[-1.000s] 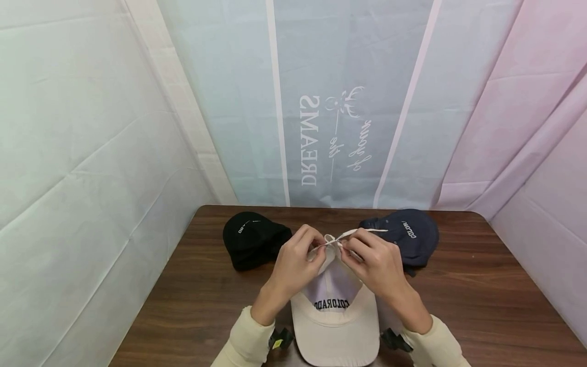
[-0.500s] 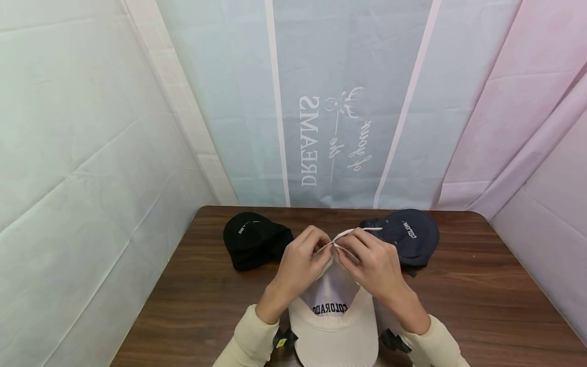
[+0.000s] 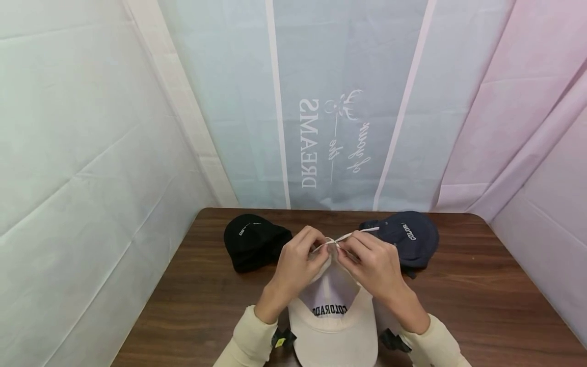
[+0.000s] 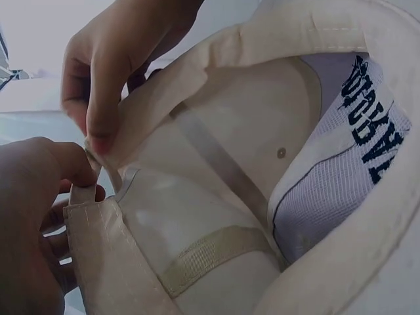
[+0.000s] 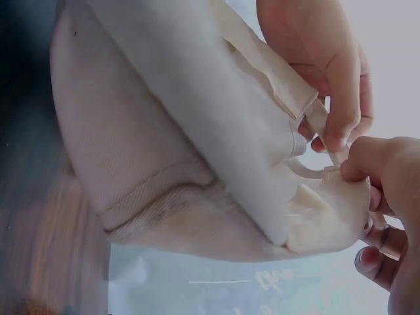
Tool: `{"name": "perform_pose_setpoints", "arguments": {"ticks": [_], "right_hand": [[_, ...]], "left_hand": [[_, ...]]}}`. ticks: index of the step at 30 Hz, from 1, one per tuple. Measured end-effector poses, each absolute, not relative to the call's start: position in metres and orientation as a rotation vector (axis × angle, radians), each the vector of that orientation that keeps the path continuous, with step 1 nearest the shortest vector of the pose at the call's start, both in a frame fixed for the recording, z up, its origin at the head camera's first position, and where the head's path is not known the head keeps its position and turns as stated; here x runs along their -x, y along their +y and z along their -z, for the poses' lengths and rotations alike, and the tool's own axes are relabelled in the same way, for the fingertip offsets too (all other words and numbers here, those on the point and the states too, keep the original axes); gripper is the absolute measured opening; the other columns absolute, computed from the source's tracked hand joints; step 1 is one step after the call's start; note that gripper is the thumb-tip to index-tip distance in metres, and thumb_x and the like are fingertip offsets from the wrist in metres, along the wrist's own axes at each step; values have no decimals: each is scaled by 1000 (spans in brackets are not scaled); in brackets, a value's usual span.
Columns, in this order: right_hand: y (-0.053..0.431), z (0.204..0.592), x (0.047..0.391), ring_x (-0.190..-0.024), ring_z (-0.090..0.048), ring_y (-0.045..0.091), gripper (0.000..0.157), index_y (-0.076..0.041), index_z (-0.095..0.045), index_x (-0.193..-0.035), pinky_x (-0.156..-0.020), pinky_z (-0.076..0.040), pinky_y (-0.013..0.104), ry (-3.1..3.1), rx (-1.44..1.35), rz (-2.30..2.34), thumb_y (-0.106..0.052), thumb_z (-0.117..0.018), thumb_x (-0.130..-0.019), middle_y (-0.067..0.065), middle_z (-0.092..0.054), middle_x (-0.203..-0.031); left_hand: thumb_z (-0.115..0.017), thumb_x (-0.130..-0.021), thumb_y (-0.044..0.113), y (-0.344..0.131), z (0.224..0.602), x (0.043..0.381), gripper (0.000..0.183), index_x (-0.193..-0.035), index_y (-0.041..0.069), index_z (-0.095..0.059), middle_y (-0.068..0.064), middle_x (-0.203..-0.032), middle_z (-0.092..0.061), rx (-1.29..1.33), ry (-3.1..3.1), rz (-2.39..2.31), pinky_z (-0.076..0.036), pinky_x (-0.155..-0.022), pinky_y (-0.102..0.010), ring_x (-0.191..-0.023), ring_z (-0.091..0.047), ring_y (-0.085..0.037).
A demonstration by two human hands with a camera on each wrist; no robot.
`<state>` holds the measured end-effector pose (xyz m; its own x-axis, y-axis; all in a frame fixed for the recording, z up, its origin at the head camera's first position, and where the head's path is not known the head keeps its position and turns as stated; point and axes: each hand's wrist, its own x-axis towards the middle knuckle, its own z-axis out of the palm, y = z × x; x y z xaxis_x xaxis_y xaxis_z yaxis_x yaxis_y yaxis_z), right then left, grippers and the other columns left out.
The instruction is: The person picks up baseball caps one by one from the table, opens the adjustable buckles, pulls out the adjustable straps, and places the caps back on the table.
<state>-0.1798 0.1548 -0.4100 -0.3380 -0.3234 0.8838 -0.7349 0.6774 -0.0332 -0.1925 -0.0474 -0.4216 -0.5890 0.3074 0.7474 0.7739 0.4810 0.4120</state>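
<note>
Cream cap (image 3: 337,341): on my feed, over the middle of the table (image 3: 481,285).
Left hand (image 3: 298,259), right hand (image 3: 377,261): both pinching its back strap (image 3: 370,229).
Black cap (image 3: 252,244): table's far side, left.
Navy cap (image 3: 419,243): table's far side, right.

My head cam faces fwd/down, well back, over table (image 3: 495,295) to backdrop (image 3: 339,51). L wrist cam (image 3: 286,337): v. close, into cap (image 4: 236,157). R wrist cam (image 3: 395,340): close, at its outside. Wrist views share L hand (image 4: 29,216) + R hand (image 4: 118,59).
</note>
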Motion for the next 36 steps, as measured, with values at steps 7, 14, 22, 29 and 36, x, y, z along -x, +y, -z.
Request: {"name": "perform_pose_setpoints", "arguments": {"ticks": [7,14,22,29,36], "right_hand": [[159,411,180,-56,-44,2,23,-18,-68,-76,-47,-35,19,-1939,-795,-547,-22,-65,-99,-7,-55,-71],[163,409,182,-55,-43,1,25,-19,-64,-72,-46,-34,19,-1916,-775,-559,-21,-64,-97,-8,-53,-68],[165,409,183,-55,-43,0,20,-19,-66,-74,-46,-34,18,-1920,-779,-573,-19,-67,-94,-8,-54,-69],[163,409,182,-54,-43,0,23,-18,-67,-75,-46,-34,19,-1927,-784,-576,-21,-64,-98,-8,-55,-69],[159,409,183,-53,-44,1,27,-17,-68,-78,-46,-35,18,-1918,-820,-556,-24,-63,-103,-7,-57,-71]], "left_hand": [[-73,-94,3,-52,423,196,15,-94,15,-64,3,-94,-65,877,-2105,989,-50,-68,-15,-75,-60,-6],[-73,-92,1,-60,425,200,16,-92,15,-65,3,-91,-65,848,-2073,969,-51,-65,-19,-73,-60,-6],[-72,-91,1,-62,424,201,16,-93,14,-63,2,-90,-63,834,-2089,982,-45,-63,-16,-70,-54,-7],[-68,-92,0,-59,422,201,15,-97,13,-64,1,-94,-62,861,-2094,1006,-46,-64,-16,-72,-56,-7],[-62,-100,10,-53,421,200,5,-99,11,-66,1,-97,-62,899,-2109,1000,-49,-67,-15,-74,-59,-8]]}}
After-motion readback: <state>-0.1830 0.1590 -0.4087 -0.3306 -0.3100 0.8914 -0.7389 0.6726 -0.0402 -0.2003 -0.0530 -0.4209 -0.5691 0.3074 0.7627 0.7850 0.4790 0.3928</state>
